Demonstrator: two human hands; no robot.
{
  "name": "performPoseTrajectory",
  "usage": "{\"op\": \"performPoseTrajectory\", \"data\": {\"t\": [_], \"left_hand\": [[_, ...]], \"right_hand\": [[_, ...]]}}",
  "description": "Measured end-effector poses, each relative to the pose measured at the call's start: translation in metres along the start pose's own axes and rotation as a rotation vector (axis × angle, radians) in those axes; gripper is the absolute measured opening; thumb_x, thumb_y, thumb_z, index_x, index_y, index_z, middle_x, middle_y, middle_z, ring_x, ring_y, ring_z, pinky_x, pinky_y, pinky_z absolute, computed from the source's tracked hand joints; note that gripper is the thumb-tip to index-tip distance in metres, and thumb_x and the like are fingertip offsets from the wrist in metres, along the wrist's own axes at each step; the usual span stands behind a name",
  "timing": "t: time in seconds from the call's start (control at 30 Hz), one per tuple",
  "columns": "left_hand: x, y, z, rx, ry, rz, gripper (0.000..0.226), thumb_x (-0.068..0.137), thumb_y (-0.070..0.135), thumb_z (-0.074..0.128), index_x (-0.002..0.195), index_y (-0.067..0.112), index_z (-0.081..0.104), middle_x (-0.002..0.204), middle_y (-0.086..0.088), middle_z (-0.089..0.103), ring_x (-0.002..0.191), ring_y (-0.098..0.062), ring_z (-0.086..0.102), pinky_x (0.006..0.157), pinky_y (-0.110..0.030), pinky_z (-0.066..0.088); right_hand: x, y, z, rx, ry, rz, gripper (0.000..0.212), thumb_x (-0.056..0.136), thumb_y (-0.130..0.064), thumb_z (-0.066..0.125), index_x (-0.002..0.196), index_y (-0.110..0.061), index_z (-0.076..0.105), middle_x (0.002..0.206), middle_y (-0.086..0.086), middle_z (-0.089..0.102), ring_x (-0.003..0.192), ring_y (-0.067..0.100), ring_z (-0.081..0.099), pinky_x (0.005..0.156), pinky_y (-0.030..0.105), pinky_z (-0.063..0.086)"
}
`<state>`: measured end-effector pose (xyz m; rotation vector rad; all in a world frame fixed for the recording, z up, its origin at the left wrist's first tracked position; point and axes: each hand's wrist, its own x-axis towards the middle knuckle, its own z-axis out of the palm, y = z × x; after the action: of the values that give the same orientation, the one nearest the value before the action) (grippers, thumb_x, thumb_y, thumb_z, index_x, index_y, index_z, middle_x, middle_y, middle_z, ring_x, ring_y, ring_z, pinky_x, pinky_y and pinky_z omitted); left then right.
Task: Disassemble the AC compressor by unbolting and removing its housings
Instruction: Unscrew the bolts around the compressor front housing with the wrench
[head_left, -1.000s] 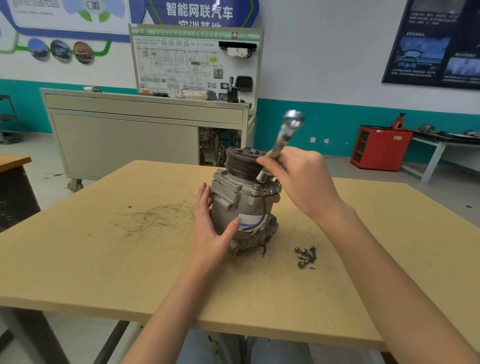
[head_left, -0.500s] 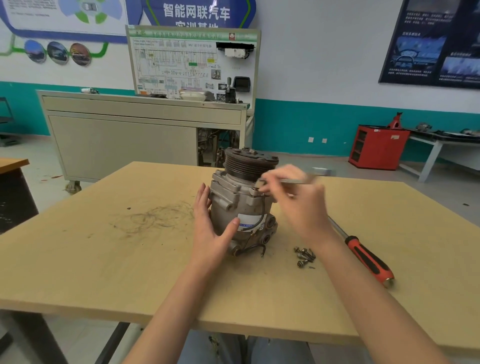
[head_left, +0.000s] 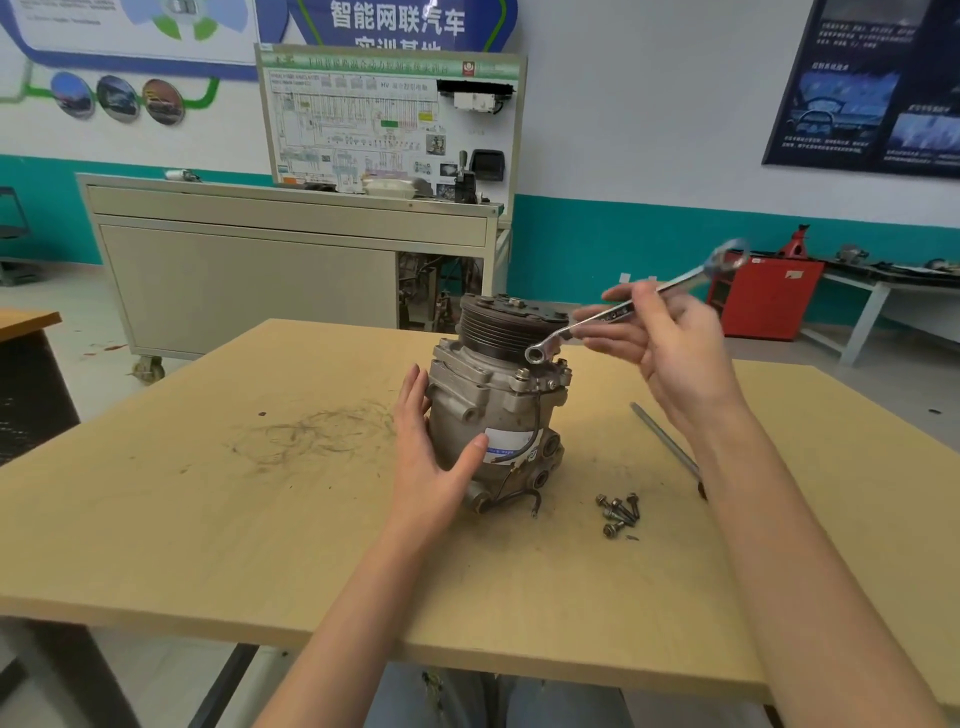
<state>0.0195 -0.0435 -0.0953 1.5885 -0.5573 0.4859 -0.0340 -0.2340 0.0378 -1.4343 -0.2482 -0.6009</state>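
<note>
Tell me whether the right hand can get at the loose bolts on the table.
Probably yes: the bolts lie in the open, right of the compressor, but the right hand is holding a wrench.

Compressor (head_left: 488, 415) dull cast metal; wrench (head_left: 631, 309) glossy chrome; table (head_left: 260, 519) matt, probably fibreboard.

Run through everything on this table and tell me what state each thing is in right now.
AC compressor: upright on the table, pulley up, housings joined.
combination wrench: lifted, tilted, ring end down by the compressor's top edge; seating unclear.
left hand: flat against the compressor's side, thumb on its front.
right hand: pinches the wrench mid-shaft.
bolts: loose in a pile.
screwdriver: lying flat, only its shaft visible.
</note>
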Motion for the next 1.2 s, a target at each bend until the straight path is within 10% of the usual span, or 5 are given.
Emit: {"op": "performPoseTrajectory", "data": {"t": [0.17, 0.3, 0.9, 1.2], "left_hand": [[0.000, 0.001, 0.000, -0.006, 0.001, 0.003, 0.082, 0.081, 0.031, 0.064, 0.149, 0.023, 0.019, 0.159, 0.009, 0.013, 0.144, -0.015, 0.024, 0.116, -0.044, 0.029], [0.000, 0.003, 0.001, -0.008, -0.002, 0.000, 0.083, 0.081, 0.030, 0.064, 0.150, 0.021, 0.018, 0.159, 0.009, 0.012, 0.144, -0.013, 0.024, 0.116, -0.042, 0.029], [-0.001, 0.000, 0.002, -0.002, -0.017, -0.062, 0.084, 0.080, 0.030, 0.062, 0.150, 0.018, 0.017, 0.158, 0.000, 0.016, 0.145, -0.017, 0.022, 0.117, -0.046, 0.026], [-0.002, -0.001, -0.002, 0.001, -0.009, 0.007, 0.087, 0.078, 0.048, 0.061, 0.151, 0.027, 0.018, 0.159, 0.013, 0.011, 0.144, -0.013, 0.024, 0.116, -0.046, 0.029]], "right_hand": [[-0.011, -0.029, 0.043, -0.940, -0.146, -0.506, 0.021, 0.096, -0.018, 0.050, 0.096, -0.001, 0.062, 0.078, 0.009, 0.068, 0.062, 0.020, 0.069, 0.062, 0.036, 0.058], [-0.016, -0.025, 0.064, -1.238, -0.173, -0.759, 0.029, 0.097, -0.022, 0.048, 0.094, 0.002, 0.062, 0.074, 0.014, 0.067, 0.064, 0.033, 0.064, 0.061, 0.042, 0.053], [-0.045, 0.016, 0.071, -1.087, -0.067, -0.998, 0.029, 0.089, -0.021, 0.049, 0.089, -0.003, 0.072, 0.073, 0.012, 0.066, 0.055, 0.024, 0.062, 0.043, 0.032, 0.051], [-0.045, 0.038, 0.042, -0.607, 0.015, -0.787, 0.015, 0.089, -0.012, 0.059, 0.095, -0.004, 0.070, 0.091, 0.008, 0.071, 0.081, 0.015, 0.069, 0.071, 0.024, 0.056]]}}
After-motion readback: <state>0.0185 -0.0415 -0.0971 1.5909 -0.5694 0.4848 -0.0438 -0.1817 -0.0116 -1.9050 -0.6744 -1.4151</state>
